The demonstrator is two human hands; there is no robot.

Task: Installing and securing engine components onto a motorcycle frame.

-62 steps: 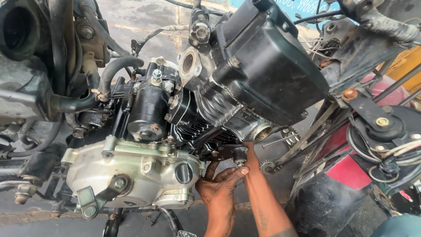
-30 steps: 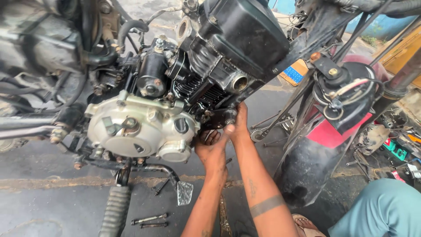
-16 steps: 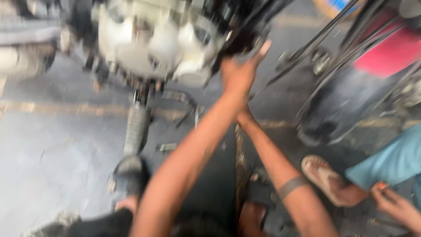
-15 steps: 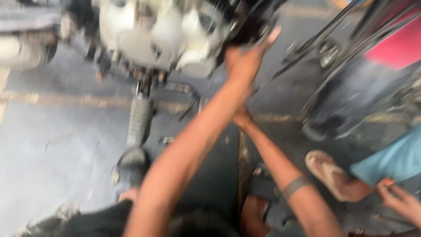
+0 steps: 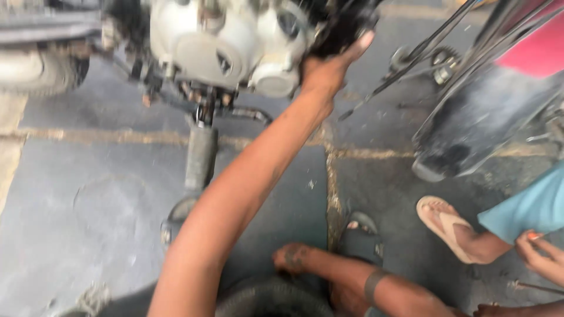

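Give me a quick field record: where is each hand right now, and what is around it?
left: left hand up against a dark engine part, beside the pale engine case; grip too blurred to tell
right: right hand low, close to the grey floor
below engine: grey footpeg
nearby: another person's sandalled foot and hand
image: motion-blurred

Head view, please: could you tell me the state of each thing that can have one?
Pale grey metal engine casing: mounted on the motorcycle, blurred.
Left hand: raised against the black engine part, thumb out; grip unclear.
Right hand: lowered near the grey concrete floor; grip unclear.
Dark rubber-sleeved lever: hanging below the casing.
Tan sandal: worn on another person's foot, flat on the floor.
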